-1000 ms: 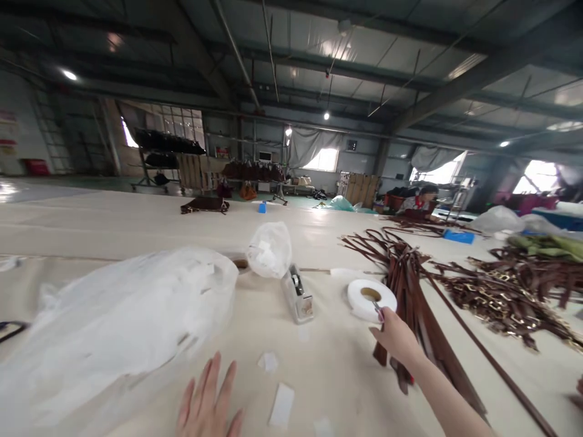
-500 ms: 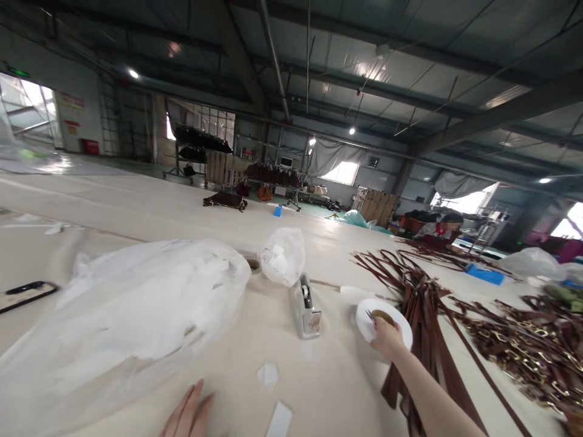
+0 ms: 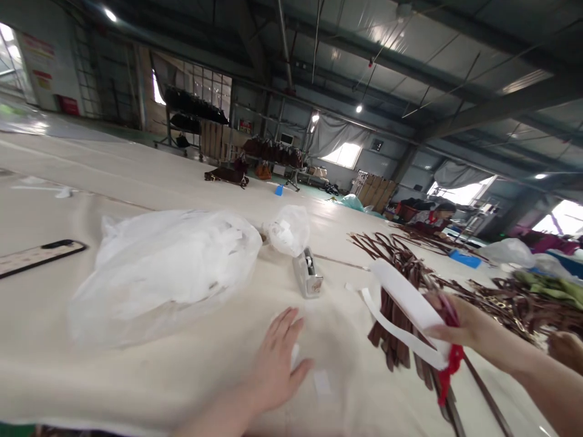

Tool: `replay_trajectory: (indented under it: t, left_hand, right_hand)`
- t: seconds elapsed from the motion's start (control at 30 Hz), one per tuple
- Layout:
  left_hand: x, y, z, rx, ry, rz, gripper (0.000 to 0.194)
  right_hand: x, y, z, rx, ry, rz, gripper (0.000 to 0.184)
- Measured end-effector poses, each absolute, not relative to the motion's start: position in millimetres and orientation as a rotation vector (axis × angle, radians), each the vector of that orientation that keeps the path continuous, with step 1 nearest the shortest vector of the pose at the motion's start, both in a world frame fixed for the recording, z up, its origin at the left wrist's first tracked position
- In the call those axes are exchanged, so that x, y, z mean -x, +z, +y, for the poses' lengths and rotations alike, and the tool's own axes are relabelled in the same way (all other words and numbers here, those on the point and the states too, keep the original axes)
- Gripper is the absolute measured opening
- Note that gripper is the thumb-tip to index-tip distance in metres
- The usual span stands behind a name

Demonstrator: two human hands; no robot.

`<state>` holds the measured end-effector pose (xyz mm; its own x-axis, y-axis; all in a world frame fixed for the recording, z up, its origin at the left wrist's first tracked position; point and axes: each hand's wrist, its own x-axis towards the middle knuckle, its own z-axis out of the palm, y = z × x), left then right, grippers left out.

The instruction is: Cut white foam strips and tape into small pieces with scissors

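My right hand [image 3: 449, 321] grips a roll of white strip [image 3: 403, 294], tilted up on its edge above the table. A loose end of the strip [image 3: 401, 337] hangs from it in a curve. Something red [image 3: 450, 367], with a pinkish loop, is also at this hand; its shape is partly hidden. Below the roll lies a bundle of brown leather straps [image 3: 392, 334]. My left hand [image 3: 277, 364] rests on the tabletop with fingers spread, near small white paper pieces [image 3: 322, 382]. Beyond it stands a clear tape dispenser [image 3: 307, 273].
A large translucent bag [image 3: 168, 273] of white pieces lies left, a smaller bag [image 3: 289, 230] behind the dispenser. A phone [image 3: 40, 255] is at far left. Straps with metal clasps [image 3: 505, 309] and a blue box [image 3: 464, 259] lie right. Another person [image 3: 437, 218] is farther back.
My right hand has lifted the roll off the table and turned it on edge; a loose end now hangs. My left hand has moved forward and right. The view has shifted.
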<state>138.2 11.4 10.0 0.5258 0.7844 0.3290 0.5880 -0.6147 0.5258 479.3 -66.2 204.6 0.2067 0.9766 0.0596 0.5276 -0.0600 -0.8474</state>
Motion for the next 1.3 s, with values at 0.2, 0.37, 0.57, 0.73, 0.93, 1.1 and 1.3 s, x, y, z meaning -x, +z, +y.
replay_trajectory:
  t: [0.2, 0.37, 0.57, 0.73, 0.93, 1.1, 1.3]
  left_hand:
    - [-222.7, 60.1, -18.5, -2.311, 0.648, 0.476, 0.116]
    - [-254.1, 81.0, -32.3, -2.068, 0.748, 0.503, 0.072]
    - [-204.2, 98.4, -26.7, -1.754, 0.522, 0.524, 0.033]
    - [-163.5, 106.3, -31.7, -1.575, 0.432, 0.66, 0.035]
    - [-116.7, 105.0, -39.5, -1.72, 0.337, 0.701, 0.019]
    - [-79.6, 94.5, -37.7, -1.917, 0.365, 1.01, 0.016]
    - [-32.0, 90.8, -17.8, -2.24, 0.613, 1.379, 0.022]
  right_hand:
    - [-413.2, 232.9, -80.3, 1.388, 1.084, -1.147, 0.057]
    - [-392.5, 237.3, -74.0, 1.194, 1.142, -1.076, 0.058]
    - [-417.9, 228.7, -55.0, 1.124, 0.976, -0.91, 0.053]
    - [-428.7, 204.6, -36.9, 0.996, 0.921, -0.813, 0.036]
    - [-427.5, 188.0, -33.8, 0.896, 0.949, -0.775, 0.018]
    - [-409.2, 183.6, -49.5, 0.806, 1.169, -0.975, 0.034]
    - [-368.0, 177.7, -63.6, 0.833, 1.314, -1.216, 0.049]
